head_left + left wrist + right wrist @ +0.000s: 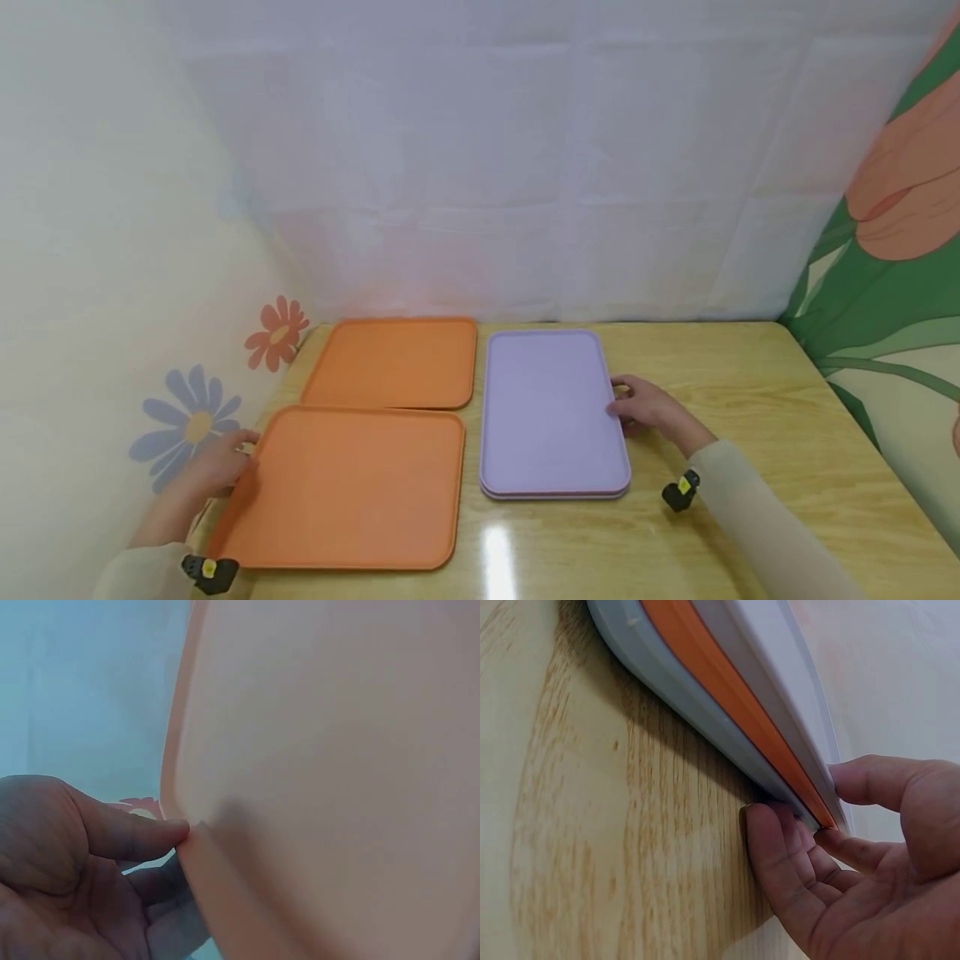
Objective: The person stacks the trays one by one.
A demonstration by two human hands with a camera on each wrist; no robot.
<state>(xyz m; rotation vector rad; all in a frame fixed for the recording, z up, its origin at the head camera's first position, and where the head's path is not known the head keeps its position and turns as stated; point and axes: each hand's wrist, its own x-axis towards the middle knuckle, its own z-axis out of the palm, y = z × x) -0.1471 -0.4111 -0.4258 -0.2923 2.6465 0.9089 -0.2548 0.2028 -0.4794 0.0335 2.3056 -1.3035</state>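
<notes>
My left hand pinches the left edge of the nearer orange tray, with the thumb on its rim and the other fingers below. This tray overlaps the front edge of the farther orange tray in the head view. To the right, a light purple tray tops a stack placed lengthwise. My right hand grips that stack's right edge, thumb against the purple rim and fingers lower down. From the right wrist, an orange layer and a grey-blue bottom layer show beneath the purple.
All the trays are on a wood-grain table. A white cloth hangs behind its back edge. Walls with painted flowers stand close at the left and right.
</notes>
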